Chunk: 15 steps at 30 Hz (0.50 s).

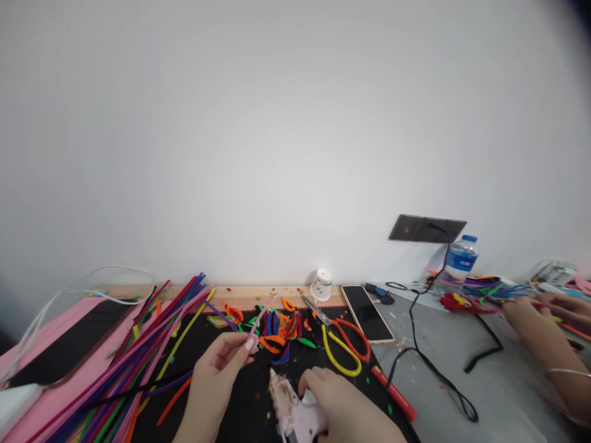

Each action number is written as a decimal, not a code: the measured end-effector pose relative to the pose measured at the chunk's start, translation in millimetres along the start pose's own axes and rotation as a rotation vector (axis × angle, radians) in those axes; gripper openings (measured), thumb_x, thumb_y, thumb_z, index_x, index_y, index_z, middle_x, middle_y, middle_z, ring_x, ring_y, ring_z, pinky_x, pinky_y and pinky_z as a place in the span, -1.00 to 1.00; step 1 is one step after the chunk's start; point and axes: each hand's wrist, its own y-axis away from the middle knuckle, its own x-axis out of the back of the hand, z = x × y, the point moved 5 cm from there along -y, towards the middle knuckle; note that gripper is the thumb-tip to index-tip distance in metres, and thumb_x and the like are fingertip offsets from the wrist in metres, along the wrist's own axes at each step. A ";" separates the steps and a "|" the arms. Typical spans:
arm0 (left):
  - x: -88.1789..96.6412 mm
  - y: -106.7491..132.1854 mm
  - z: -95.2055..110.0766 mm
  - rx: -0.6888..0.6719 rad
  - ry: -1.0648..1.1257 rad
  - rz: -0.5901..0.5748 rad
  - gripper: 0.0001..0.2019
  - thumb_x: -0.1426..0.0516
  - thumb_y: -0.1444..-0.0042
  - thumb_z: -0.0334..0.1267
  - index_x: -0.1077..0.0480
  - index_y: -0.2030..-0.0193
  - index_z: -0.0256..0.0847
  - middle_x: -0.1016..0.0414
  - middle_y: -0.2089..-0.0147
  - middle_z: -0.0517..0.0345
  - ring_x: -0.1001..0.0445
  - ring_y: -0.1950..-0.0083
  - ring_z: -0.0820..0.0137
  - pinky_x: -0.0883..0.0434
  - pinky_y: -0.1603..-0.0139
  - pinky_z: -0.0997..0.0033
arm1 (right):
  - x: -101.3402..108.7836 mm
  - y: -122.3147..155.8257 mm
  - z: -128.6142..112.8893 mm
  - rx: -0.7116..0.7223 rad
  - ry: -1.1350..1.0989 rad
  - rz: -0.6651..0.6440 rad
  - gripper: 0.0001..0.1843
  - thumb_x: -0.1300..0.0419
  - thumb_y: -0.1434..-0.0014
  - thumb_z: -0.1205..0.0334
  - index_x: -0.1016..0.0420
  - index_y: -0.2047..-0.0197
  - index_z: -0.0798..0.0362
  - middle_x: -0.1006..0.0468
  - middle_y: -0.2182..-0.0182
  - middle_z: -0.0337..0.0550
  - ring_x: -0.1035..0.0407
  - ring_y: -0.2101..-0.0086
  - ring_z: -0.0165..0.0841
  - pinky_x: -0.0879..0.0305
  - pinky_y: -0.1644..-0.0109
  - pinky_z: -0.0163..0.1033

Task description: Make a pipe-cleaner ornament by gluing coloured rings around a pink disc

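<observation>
Pink fuzzy strip (261, 315) sits right in the grip of the left hand (218, 368), pinched narrowly between the thumb and the fingertips. A bunched or curled part of it lies at the thumb tip; whether it is folded or coiled there is too small to tell. From that pinch the free length leans up and to the right, over the near edge of a heap of coloured loops (276, 324).

The right hand (335, 397) has its grip closed around the handle of a glue gun (289, 406), whose front is stained brown. The gun's pale tip points up and slightly left, just below the left fingertips and near the pinched strip, but apart from it.

Both hands are above a black mat (244, 397). Left of them a thick bundle of coloured strips (143, 357) slants across the surface. Beyond the right hand lie scissors (319, 312) with a yellow and a red handle, and a red stick (394, 395) is to their right. A white cup (322, 286) and a phone (368, 314) are near the wall (277, 154). Farther right, another person's hands (530, 320) work beside a water bottle (460, 261).
</observation>
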 end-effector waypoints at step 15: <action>-14.1 7.8 -11.5 0.215 0.084 -0.135 -0.70 -0.42 0.32 -0.14 -0.54 0.43 -0.23 -0.64 0.44 0.14 -0.57 0.43 0.37 -0.48 0.41 0.49 | 27.4 4.3 11.7 0.100 -1.048 0.458 -0.52 -0.27 0.03 0.21 -0.52 -0.01 0.08 -0.57 0.08 -0.02 -0.41 0.08 -0.10 -0.27 -0.06 -0.06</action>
